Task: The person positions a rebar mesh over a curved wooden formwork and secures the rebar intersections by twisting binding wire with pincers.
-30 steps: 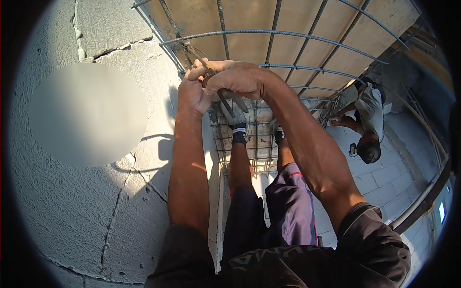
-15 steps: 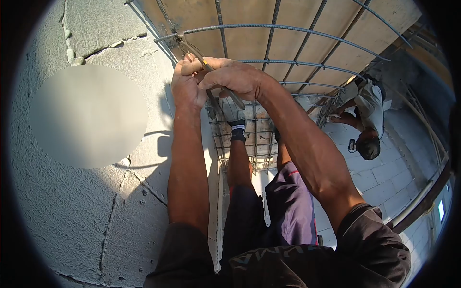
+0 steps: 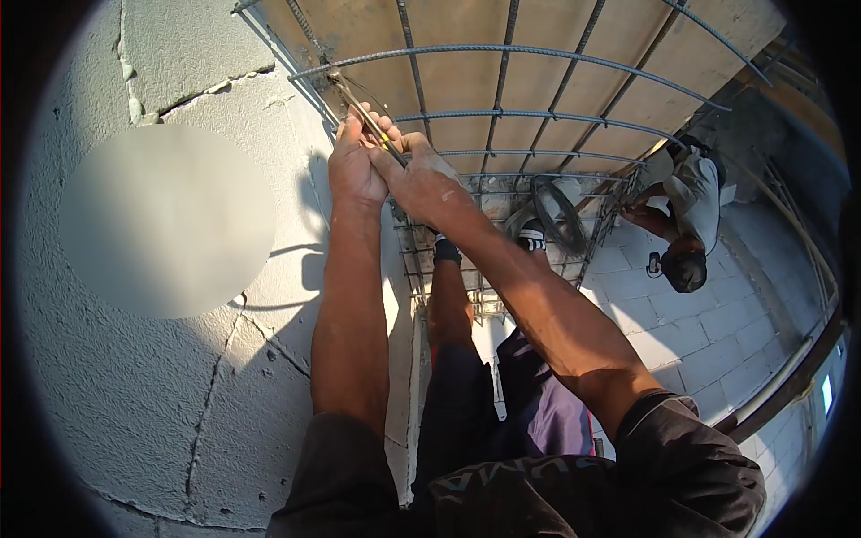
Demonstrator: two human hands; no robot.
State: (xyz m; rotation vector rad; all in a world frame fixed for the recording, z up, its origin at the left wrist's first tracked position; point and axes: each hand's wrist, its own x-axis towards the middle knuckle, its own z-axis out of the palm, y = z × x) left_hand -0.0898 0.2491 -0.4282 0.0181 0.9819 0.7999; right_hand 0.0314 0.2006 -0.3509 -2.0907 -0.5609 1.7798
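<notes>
Steel pincers (image 3: 366, 114) with a yellow mark reach up to a crossing of the rebar grid (image 3: 502, 114), their jaws at the joint near the wall. My right hand (image 3: 423, 182) is closed around the handle end. Against it, my left hand (image 3: 359, 170) has its fingers curled around the pincers from the other side. A thin dark wire loops out beside the jaws. How the handles sit inside my palms is hidden.
A light block wall (image 3: 251, 394) rises close on the left. Tan formwork panels (image 3: 457, 81) back the rebar. Near my feet is a dark wire coil (image 3: 560, 218). Another person (image 3: 691, 206) bends down at right, above the pale block floor (image 3: 717, 332).
My right hand has swung down and left, and the pincers' handles have turned with it. The wire coil and my other foot now show below. The person at right has shifted slightly.
</notes>
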